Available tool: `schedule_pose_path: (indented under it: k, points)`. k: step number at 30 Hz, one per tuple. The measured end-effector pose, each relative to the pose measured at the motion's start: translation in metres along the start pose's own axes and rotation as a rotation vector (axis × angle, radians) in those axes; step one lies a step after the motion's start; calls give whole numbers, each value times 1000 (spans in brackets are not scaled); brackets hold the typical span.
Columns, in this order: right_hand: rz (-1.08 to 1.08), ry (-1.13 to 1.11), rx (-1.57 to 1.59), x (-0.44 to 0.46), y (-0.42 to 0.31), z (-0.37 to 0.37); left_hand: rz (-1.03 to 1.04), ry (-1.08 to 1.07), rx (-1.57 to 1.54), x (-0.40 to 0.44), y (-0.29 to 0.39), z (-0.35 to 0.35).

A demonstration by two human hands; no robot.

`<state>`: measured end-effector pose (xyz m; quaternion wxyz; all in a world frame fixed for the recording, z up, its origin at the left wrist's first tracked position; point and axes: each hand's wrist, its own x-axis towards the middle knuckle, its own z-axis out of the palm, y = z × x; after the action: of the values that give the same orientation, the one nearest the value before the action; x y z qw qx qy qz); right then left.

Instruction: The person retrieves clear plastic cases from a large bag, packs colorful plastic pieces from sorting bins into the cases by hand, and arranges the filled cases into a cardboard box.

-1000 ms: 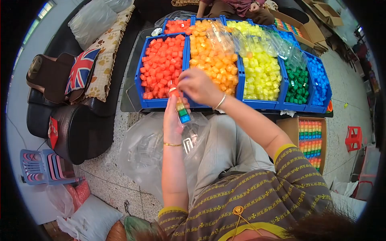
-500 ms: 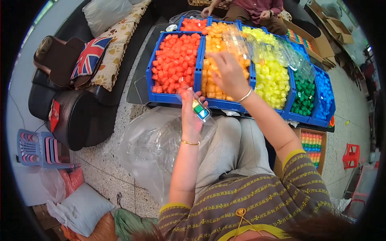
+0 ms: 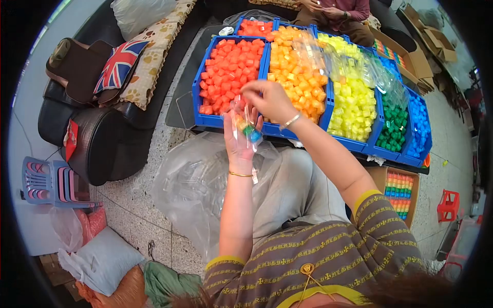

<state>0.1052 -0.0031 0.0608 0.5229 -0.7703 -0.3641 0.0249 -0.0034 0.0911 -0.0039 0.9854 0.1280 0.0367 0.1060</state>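
Note:
My left hand [image 3: 238, 145] is wrapped round a small clear plastic case [image 3: 244, 121] that holds orange, green and blue cubes. Smeared by motion, the case tilts in front of the red and orange bins. My right hand [image 3: 273, 102] is at the upper end of the case, fingers bent together in a pinch; whatever they hold is hidden. Behind the hands, blue bins hold red cubes [image 3: 231, 72], orange cubes [image 3: 298, 77], yellow cubes [image 3: 354, 110], green cubes [image 3: 394, 120] and blue cubes [image 3: 420, 120].
Clear plastic sleeves [image 3: 313, 51] lie over the orange and yellow bins. A large clear bag [image 3: 185, 179] rests by my lap. To the right, a cardboard box [image 3: 400, 192] holds filled cases. Another person [image 3: 334, 15] sits across the bins. A black sofa [image 3: 110, 151] stands left.
My right hand has moved left from above the orange cubes to the case's upper end. My left hand still holds the case. The other person's hands have come together.

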Motion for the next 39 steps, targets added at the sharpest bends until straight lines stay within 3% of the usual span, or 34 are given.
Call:
schedule_pose_path:
  k: [1, 3, 9, 10, 12, 13, 15, 18, 21, 26, 28, 34, 38, 39]
  points:
    - [-2, -3, 2, 13, 10, 2, -31, -33, -84, 2, 0, -2]
    - [-205, 362, -646, 40, 28, 3, -12, -3, -83, 3, 0, 1]
    - [-258, 295, -955, 69, 47, 21, 47, 67, 2, -1, 0, 1]
    - [-255, 293, -954, 66, 50, 21, 45, 89, 9, -2, 0, 0]
    - [-290, 441, -539, 52, 38, 14, 46, 115, 11, -3, -2, -3]
    - [-287, 436, -539, 40, 30, 9, 18, 176, 44, -3, -3, -5]
    - [-60, 137, -60, 5, 6, -4, -17, 239, 74, -4, -6, -8]
    - [-205, 19, 21, -29, 2, -10, -56, 222, 181, -4, -13, -6]
    - [-290, -56, -135, -38, 9, -16, -140, 58, 185, -8, -15, 4]
    - [-395, 8, -235, -25, 15, -28, -156, 105, 281, 0, -17, 1]
    - [-326, 347, -604, -6, 32, -36, -181, 89, 132, 1, -18, 1]
    - [-157, 204, -951, 17, 57, -34, -176, 120, 97, 3, -24, 0]
    - [-225, 388, -747, 7, 45, -35, -197, 115, 109, 7, -28, -5]
    - [-206, 344, -531, -3, 38, -38, -211, 117, 117, 5, -28, -4]
